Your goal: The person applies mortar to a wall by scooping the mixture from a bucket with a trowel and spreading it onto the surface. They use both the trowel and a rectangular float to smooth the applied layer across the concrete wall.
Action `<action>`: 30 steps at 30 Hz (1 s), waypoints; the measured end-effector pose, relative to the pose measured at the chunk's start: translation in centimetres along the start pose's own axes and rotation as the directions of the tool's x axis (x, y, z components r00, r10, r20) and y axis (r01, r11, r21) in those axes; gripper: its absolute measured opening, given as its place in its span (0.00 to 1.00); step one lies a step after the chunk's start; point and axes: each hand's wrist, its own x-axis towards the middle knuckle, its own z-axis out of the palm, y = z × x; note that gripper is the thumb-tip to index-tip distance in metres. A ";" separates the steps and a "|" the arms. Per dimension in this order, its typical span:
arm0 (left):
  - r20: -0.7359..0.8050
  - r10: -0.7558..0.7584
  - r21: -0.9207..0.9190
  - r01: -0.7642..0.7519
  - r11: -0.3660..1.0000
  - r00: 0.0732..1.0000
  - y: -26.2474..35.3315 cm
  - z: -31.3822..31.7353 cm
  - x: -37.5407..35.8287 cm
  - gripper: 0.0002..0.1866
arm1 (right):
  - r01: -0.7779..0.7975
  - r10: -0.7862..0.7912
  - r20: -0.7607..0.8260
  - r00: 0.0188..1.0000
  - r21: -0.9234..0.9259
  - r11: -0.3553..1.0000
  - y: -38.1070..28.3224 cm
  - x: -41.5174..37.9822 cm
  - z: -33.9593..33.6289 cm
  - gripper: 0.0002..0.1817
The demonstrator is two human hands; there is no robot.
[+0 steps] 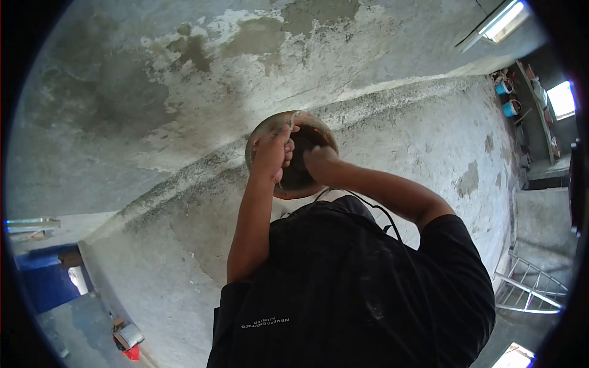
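Observation:
A round, dull brown bowl-shaped vessel (261, 132) with a reddish inner rim sits below me near the foot of the wall. My left hand (275, 153) is over its left side, closed in a fist. A thin pale cord (294, 116) comes out at the top of that fist, by the vessel's far rim. My right hand (320, 161) reaches in over the right side of the opening. Motion smears it, so its fingers and anything in them cannot be made out. The vessel's dark inside is partly hidden by both hands.
A grey wall (245, 55) with peeling plaster rises beyond the vessel. Blue buckets (510, 108) stand far right, and a metal rack (531, 285) lower right. A white box (130, 337) lies lower left. A black cable (386, 218) loops by my shirt.

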 end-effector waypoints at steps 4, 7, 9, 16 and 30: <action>0.055 -0.056 0.055 0.053 0.997 0.997 -0.2 1.0 0.2 0.17 | 0.078 -0.084 -0.212 0.974 -0.037 0.996 3.2 3.3 1.9 0.09; 0.014 0.006 0.085 -0.007 0.996 1.000 -0.2 1.2 1.1 0.16 | 0.125 -0.127 -0.026 0.992 -0.093 0.988 3.9 2.2 1.9 0.09; -0.026 0.045 0.072 -0.043 0.996 0.999 0.4 1.1 1.4 0.13 | 0.168 -0.157 0.087 0.984 -0.142 0.975 4.4 2.3 0.8 0.10; 0.000 0.061 0.035 -0.061 0.998 0.998 0.8 2.0 1.0 0.12 | 0.125 -0.133 0.287 0.949 0.045 0.991 5.3 4.9 -0.1 0.17; -0.022 0.019 0.182 -0.015 0.983 1.000 0.0 0.7 0.8 0.16 | -0.023 -0.298 0.476 0.827 0.559 0.829 9.3 4.2 0.7 0.23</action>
